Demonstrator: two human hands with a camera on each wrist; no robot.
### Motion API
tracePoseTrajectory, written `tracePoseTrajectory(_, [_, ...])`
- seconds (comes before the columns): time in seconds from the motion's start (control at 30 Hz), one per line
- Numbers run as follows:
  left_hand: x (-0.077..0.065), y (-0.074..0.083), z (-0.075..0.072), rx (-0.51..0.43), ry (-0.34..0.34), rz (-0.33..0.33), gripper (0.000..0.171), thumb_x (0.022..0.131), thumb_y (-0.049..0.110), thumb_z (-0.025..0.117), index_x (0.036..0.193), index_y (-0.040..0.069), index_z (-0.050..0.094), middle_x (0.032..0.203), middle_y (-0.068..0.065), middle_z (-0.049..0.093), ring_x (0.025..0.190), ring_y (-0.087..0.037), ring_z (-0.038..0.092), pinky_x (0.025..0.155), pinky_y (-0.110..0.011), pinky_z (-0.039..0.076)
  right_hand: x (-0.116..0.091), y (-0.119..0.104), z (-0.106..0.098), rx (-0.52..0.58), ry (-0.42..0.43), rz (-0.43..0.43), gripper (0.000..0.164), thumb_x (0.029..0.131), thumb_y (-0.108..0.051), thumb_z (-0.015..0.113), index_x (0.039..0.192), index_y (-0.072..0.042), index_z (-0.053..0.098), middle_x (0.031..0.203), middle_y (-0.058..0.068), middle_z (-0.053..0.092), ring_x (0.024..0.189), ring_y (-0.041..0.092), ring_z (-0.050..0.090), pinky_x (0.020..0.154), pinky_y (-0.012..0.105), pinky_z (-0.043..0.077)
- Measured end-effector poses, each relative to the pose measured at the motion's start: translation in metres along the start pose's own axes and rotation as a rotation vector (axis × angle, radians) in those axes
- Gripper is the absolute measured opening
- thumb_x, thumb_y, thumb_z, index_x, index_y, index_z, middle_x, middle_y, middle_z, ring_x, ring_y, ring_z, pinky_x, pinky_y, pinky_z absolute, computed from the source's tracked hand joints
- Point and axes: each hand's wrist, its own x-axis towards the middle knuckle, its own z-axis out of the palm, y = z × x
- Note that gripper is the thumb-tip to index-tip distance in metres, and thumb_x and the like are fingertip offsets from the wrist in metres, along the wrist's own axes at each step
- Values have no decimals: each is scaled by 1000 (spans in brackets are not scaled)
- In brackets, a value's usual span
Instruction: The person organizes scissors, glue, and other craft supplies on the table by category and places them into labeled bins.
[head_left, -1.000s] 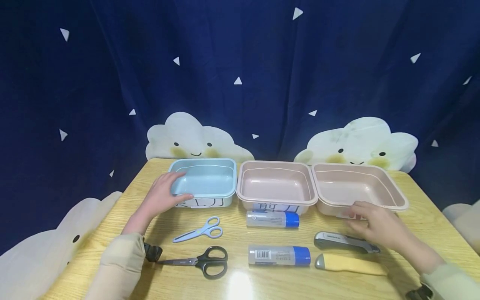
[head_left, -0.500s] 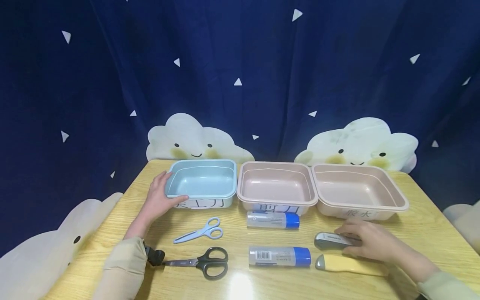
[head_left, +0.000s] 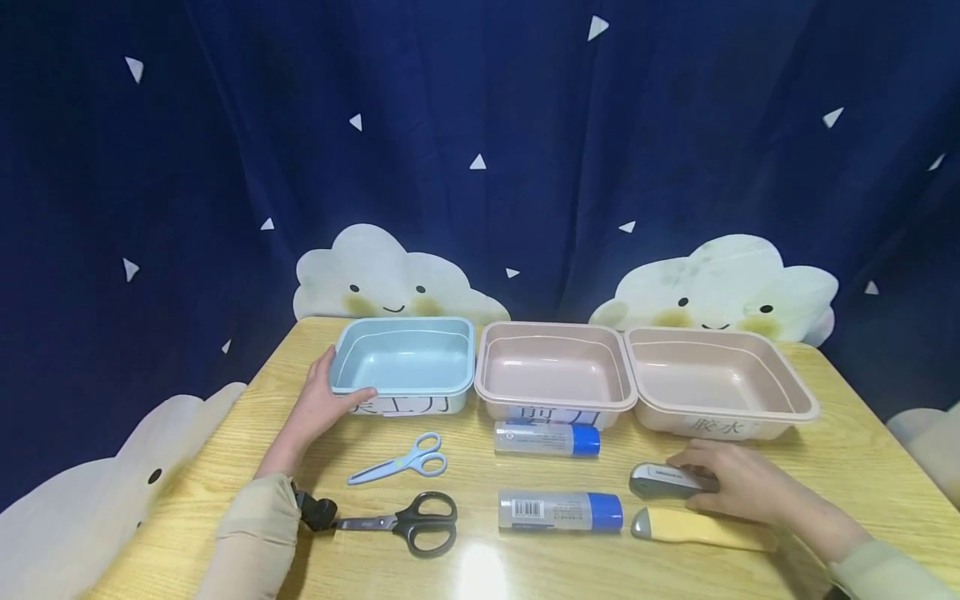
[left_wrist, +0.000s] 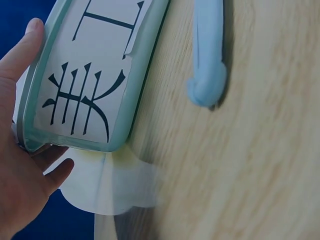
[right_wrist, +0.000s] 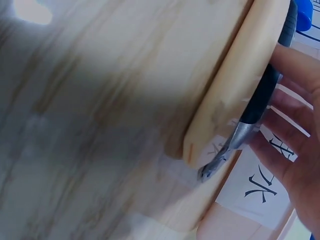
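Note:
My left hand (head_left: 315,408) grips the front left corner of a light-blue bin (head_left: 411,403), thumb along the front rim and fingers at its left side. In the left wrist view the bin's white label (left_wrist: 80,90) shows large black characters. At the right, my right hand (head_left: 742,485) holds a grey utility knife (head_left: 660,480) between thumb and fingers; the knife lies low at the table, its rear part hidden by the hand. Just in front of it lies a yellow-handled cutter (head_left: 697,528) with a grey end. In the right wrist view both the grey knife (right_wrist: 257,102) and yellow handle (right_wrist: 227,80) appear side by side.
Two pinkish bins, a middle one (head_left: 555,400) and a right one (head_left: 727,412), stand beside the blue bin. Two blue-capped glue sticks, one far (head_left: 534,438) and one near (head_left: 546,510), lie mid-table. Blue scissors (head_left: 397,462) and black scissors (head_left: 412,523) lie left.
My right hand has come down from beside the right bin onto the grey utility knife and taken hold of it. My left hand has settled onto the blue bin's corner.

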Motion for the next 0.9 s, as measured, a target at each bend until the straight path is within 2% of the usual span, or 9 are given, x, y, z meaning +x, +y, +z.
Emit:
tracePoseTrajectory(0.17, [1,-3,0,-23,18,-7,111,71,50,72,147,7,3,147,-22,14,131,-41,24,104,-57,25,3,2,-2,13,-39,13,38,64,-34,78,97,-20,67,90,-14,61,74,-3,50,63,26,48])
tracePoseTrajectory(0.3, [2,-7,0,-33,31,-10,110,70,49,73,147,7,6,148,-21,15,132,-41,23,105,-56,23,5,3,-2,2,-36,-1,37,64,-33,78,98,-21,67,91,-12,61,78,1,54,66,28,50])
tracePoseTrajectory(0.5, [2,-9,0,-53,35,-21,110,69,48,74,147,8,8,147,-21,17,131,-40,24,105,-57,24,9,1,-6,-24,55,-64,41,62,-29,80,99,-16,67,90,-12,61,78,5,56,65,29,50])
tracePoseTrajectory(0.63, [1,-9,0,-90,24,-48,109,70,47,74,147,11,7,148,-21,19,131,-40,26,105,-56,24,17,-4,-13,-39,108,-96,43,62,-27,80,101,-14,68,97,-6,63,84,11,59,70,34,51])
tracePoseTrajectory(0.9, [1,-11,0,-114,26,-57,107,70,46,74,147,13,8,147,-20,24,130,-39,29,105,-53,27,31,-16,-26,-52,128,-95,37,64,-30,79,96,-16,68,85,-13,58,72,1,50,59,24,46])
